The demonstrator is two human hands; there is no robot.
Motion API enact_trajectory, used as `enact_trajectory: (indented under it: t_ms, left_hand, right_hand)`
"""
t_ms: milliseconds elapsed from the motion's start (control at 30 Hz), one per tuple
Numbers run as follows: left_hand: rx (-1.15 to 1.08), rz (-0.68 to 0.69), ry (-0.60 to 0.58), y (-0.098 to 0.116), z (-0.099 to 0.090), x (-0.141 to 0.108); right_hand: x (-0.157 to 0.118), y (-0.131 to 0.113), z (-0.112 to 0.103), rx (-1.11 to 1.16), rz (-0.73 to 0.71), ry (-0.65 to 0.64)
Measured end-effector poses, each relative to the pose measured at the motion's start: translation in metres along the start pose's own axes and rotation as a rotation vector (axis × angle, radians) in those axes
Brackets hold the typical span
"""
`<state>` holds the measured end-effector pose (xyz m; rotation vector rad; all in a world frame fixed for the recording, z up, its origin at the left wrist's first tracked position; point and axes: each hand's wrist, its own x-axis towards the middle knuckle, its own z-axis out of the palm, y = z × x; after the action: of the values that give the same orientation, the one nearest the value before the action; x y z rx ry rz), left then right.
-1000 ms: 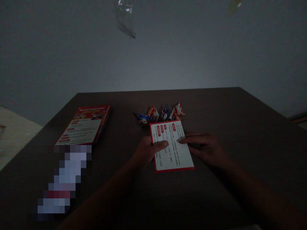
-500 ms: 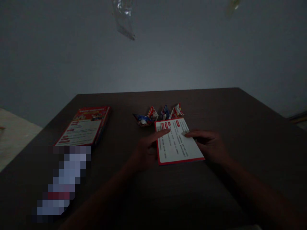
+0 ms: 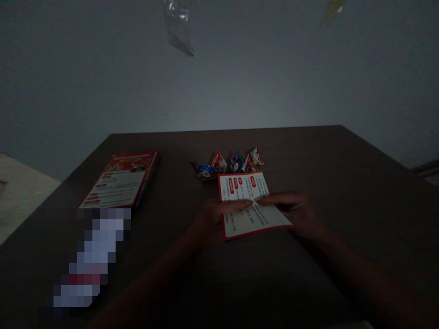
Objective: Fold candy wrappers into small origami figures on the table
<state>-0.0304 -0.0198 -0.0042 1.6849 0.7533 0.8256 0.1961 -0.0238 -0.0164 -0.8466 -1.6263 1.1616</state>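
A red-bordered white sheet of printed paper (image 3: 242,221) is held over the table in front of me, slightly bent at its middle. My left hand (image 3: 214,219) grips it from the left, thumb on top and the other fingers mostly hidden below. From the right, my right hand (image 3: 297,210) pinches the same sheet, its thumb tip nearly meeting the left one at the centre. Just beyond the sheet stand two folded paper shapes, a blue and red one (image 3: 209,168) and another (image 3: 246,161) partly covered by the sheet's far edge.
A stack of printed leaflets (image 3: 120,180) with red tops lies on the left of the dark table (image 3: 295,141). Nearer me is a pixelated, blurred-out patch. Behind the table rises a grey wall (image 3: 274,68), with a clear plastic piece (image 3: 178,27) on it.
Both thumbs have come together at the sheet's middle, and the paper now bends there. My left hand has shifted slightly down. The folded shapes and the stack stay put.
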Motion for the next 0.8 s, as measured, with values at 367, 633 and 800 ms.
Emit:
enact_trajectory:
  t_ms: [367,633,800]
  left_hand:
    - [0.255,0.048,0.121,-0.0045,0.0014,-0.0008]
    - [0.266,0.067,0.126,-0.0033,-0.0024,0.0000]
    - [0.220,0.008,0.224,-0.0008,-0.0066,-0.0008]
  right_hand:
    - [0.0007,-0.0053,0.0033,-0.183,-0.053,0.046]
    - [-0.0027,-0.0053,0.0032,-0.316,-0.010,0.186]
    - [-0.0039,-0.0052,0.0001,-0.325,-0.004,0.390]
